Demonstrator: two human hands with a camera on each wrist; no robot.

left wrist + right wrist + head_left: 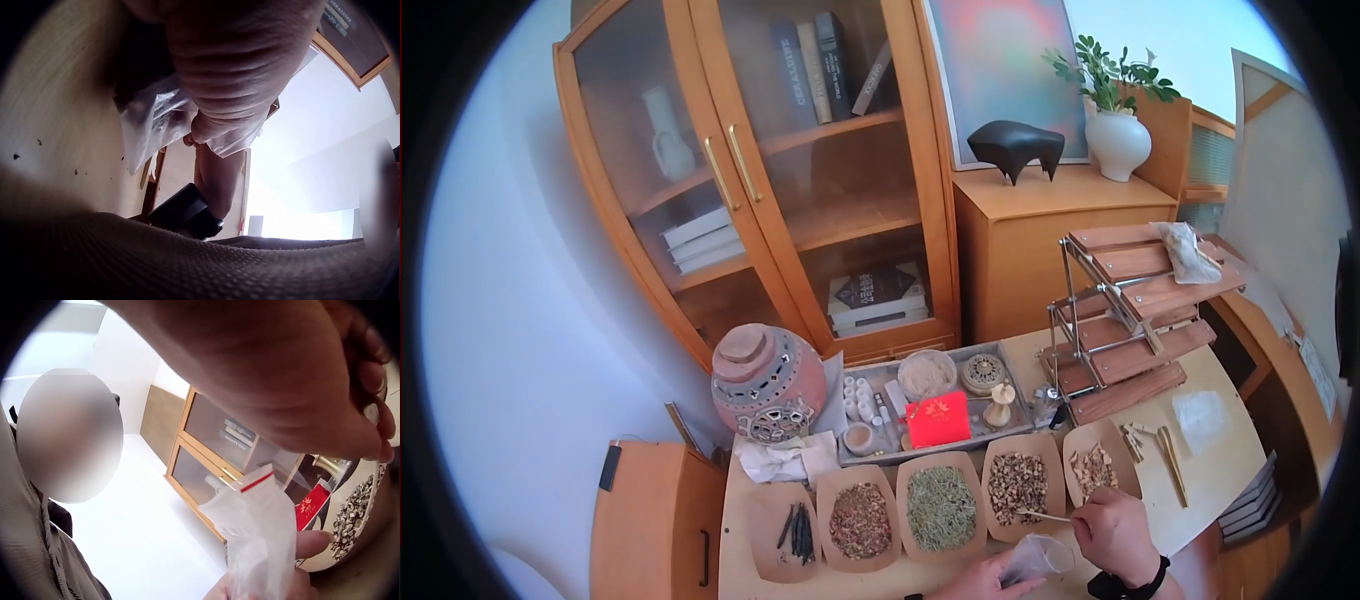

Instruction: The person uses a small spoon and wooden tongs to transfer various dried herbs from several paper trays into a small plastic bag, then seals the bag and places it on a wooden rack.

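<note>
My left hand (982, 580) holds a clear zip bag (1040, 558) at the table's front edge. In the right wrist view the bag (256, 531) stands mouth up, a red strip along its top and my left fingers around its lower part. My right hand (1122, 530) pinches a thin, light-coloured stick-like tool (1048, 517). Its far end reaches into a paper tray (1055, 470) of chopped brown-and-white dried pieces (1017, 485). That end is too small to make out. The left wrist view shows mostly my left palm (244, 62) with the bag (153, 128) below it.
Beside that tray stand trays of green herb (941, 508), reddish bits (861, 521), dark sticks (802, 535) and pale chips (1092, 468). Behind are a grey tray (880, 458) with a red packet (938, 420), a clay jar (768, 385) and a tiered wooden rack (1130, 350). Tongs (1172, 468) lie right.
</note>
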